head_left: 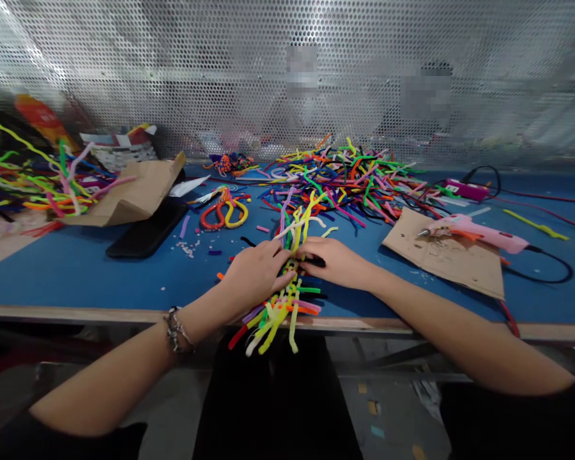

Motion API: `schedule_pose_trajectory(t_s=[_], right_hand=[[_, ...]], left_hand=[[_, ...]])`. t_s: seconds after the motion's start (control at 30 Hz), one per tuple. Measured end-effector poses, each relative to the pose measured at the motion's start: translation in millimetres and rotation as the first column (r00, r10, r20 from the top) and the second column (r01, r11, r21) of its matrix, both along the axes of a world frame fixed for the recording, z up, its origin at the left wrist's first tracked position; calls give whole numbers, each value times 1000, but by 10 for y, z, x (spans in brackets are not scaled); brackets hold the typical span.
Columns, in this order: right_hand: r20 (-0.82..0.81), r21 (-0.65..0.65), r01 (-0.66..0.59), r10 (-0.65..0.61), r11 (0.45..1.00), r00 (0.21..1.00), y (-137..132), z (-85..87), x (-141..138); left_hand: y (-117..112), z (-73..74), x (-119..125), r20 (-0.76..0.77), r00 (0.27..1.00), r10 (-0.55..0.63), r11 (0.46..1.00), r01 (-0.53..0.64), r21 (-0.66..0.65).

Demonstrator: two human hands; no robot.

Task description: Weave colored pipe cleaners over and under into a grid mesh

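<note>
Evidently fine handwork: a woven strip point(290, 297) of fuzzy craft stems lies lengthwise at the near edge of the blue table point(182, 287), mostly yellow and pale strands running along it, coloured ones crossing, its near tails hanging past the edge. Left hand point(256, 271) rests palm down on the strip's left side, fingers part-curled, thumb spread away from the forefinger; it steadies the weave, but whether it also pinches a strand cannot be told. Right hand point(333, 259) comes in from the other side, fingers curled inward, tips drawn close together, apparently with a black strand point(315, 261) between them. Handling, by judgement: very light, soft and grippy on the outside, probably wire-cored, so strands should bend easily and keep a bend; little risk of breaking, more of kinks and of loose ends working out of the crossings. Best hold seems to be flat fingers on the woven middle, with single strands taken close to where they cross, rather than by the floppy tails. Beyond the hands, a tangled pile of loose stems point(345, 185); scissors point(225, 216) off to the left; a pink glue gun point(489, 234) resting on cardboard point(441, 265) to the right
</note>
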State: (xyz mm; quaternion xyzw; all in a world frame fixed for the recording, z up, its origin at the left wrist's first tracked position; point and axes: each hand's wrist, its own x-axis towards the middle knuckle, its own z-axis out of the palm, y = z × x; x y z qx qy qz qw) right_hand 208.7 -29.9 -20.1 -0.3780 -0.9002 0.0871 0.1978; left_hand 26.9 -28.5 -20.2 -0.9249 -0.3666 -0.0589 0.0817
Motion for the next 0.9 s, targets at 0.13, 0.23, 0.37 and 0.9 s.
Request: schedule_pose_trajectory(t_s=[0.13,0.23,0.37,0.9], right_hand=[[-33,-69,83,-85,994,996,-9,35,45],[-122,-54,142,-148,988,981,-10,60,87],[-109,81,112,-103,990,989,4,68,98],[50,63,63,-66,996,997,12,21,54]], left_hand=[[26,18,-32,14,1000,-21,1000,21,-9],[97,44,-109,33,993,-116,993,117,-33],[219,60,-255,172,975,-138,988,148,-43],[581,212,-279,395,892,221,813,56,-580]])
